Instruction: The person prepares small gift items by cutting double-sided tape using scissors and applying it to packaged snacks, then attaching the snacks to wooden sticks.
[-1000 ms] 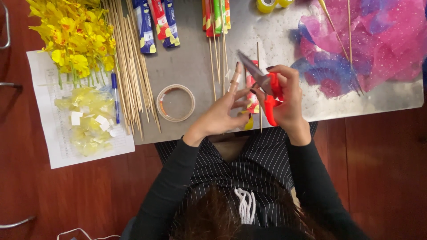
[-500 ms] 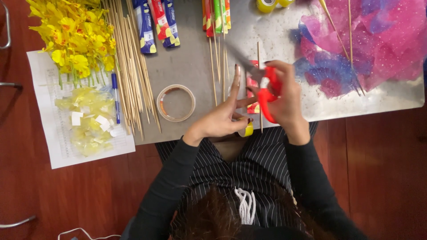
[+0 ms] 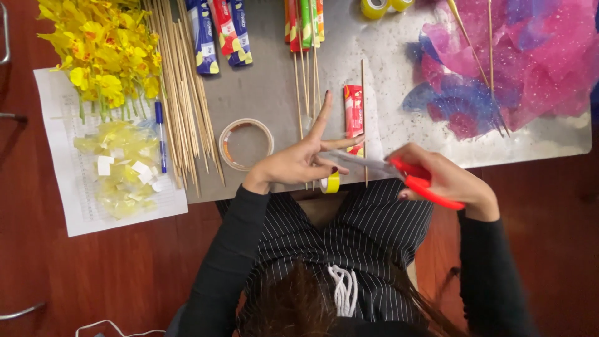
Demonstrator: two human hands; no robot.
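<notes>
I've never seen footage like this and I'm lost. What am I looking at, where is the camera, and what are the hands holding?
There is no machine here: a person works with bare hands, filmed from above looking down at a grey mat on a wooden table.

The right hand holds red-handled scissors, blades pointing toward the left hand, whose fingers are spread. What the left hand pinches is too small to tell.

On the surface lie wooden skewers, yellow artificial flowers, a clear tape roll, a small yellow tape roll, a red packet, and pink and blue netting.
</notes>
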